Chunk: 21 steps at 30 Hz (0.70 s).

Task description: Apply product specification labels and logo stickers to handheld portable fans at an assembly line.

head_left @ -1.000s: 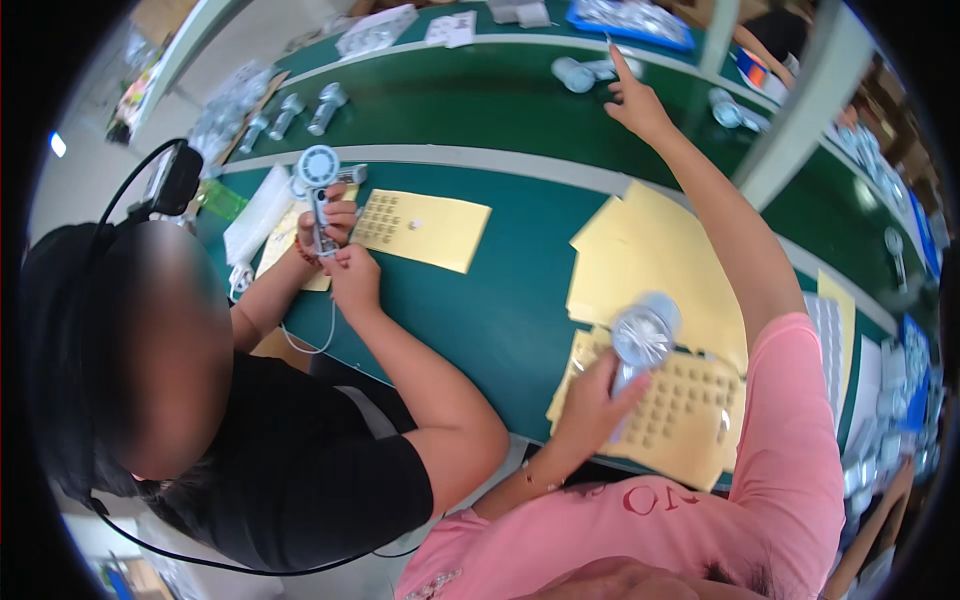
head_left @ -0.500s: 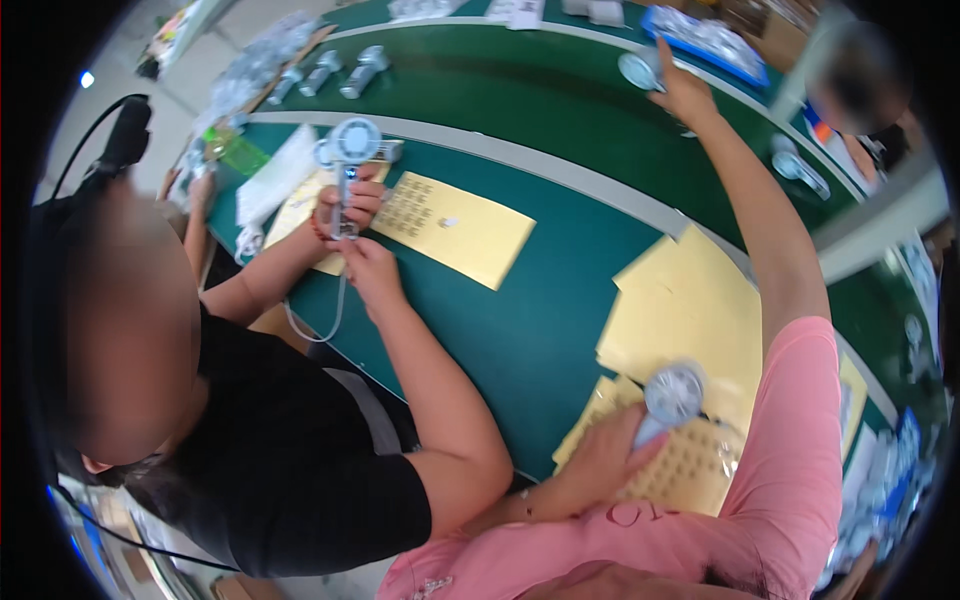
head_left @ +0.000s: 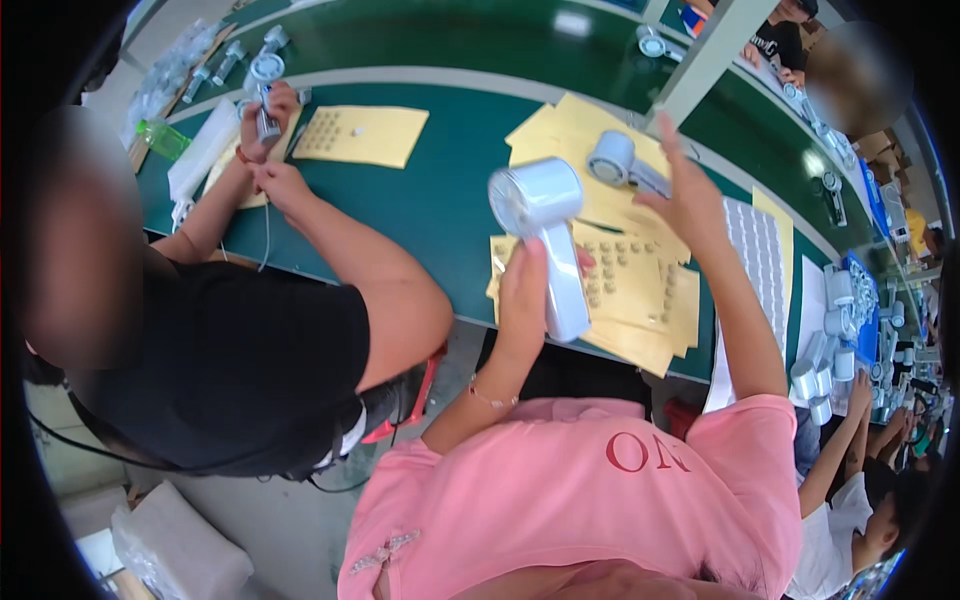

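My left hand [head_left: 524,292] is closed around the handle of a pale blue handheld fan [head_left: 540,198], its round head tilted up and toward the left. Beyond it, a second pale fan [head_left: 612,158] lies on the yellow sheets [head_left: 560,125]. My right hand [head_left: 690,195] is beside that fan's handle, fingers spread and holding nothing I can see. Under both hands is a yellow sheet with rows of small dark stickers or pads [head_left: 635,265]; I cannot tell which.
On the left a co-worker in black holds another fan [head_left: 267,72] with a cable below. A yellow sheet [head_left: 365,135] lies on the green table [head_left: 465,150]. A metal post [head_left: 715,65] rises beyond my right hand. White sheet material [head_left: 755,265] and several fans [head_left: 825,370] are at right.
My view has swung to the right. My right hand has come back from the far green surface and let go of a fan, now on the yellow sheets. My left hand has raised its fan.
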{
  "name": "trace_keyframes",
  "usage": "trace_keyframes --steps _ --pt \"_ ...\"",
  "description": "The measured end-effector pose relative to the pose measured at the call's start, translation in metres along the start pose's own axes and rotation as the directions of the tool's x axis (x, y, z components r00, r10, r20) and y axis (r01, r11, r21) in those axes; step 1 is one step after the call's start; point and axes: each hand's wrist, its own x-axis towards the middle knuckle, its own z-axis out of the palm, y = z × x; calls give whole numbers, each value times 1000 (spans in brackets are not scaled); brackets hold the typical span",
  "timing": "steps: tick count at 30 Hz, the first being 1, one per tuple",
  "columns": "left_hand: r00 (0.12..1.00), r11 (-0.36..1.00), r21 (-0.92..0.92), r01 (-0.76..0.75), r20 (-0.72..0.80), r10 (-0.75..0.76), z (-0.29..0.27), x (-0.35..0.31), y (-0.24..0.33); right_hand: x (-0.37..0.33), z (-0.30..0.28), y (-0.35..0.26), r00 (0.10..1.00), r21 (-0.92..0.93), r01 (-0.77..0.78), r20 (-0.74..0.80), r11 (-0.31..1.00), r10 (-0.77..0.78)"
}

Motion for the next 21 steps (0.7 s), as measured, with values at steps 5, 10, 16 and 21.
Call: trace_keyframes --steps 5,10,16,21 --pt "992 992 -12 128 -7 -128 2 2 -3 -89 -45 -13 890 862 -210 -27 461 455" --pt "938 943 -89 321 165 -304 15 8 -17 -128 -34 -45 867 937 -299 345 -180 358" --pt "918 951 36 306 252 -305 21 10 -15 -131 -30 -69 904 928 -357 371 -106 211" --pt "915 951 77 301 257 -310 23 2 -4 -126 -38 -81 907 916 -398 400 -41 133"
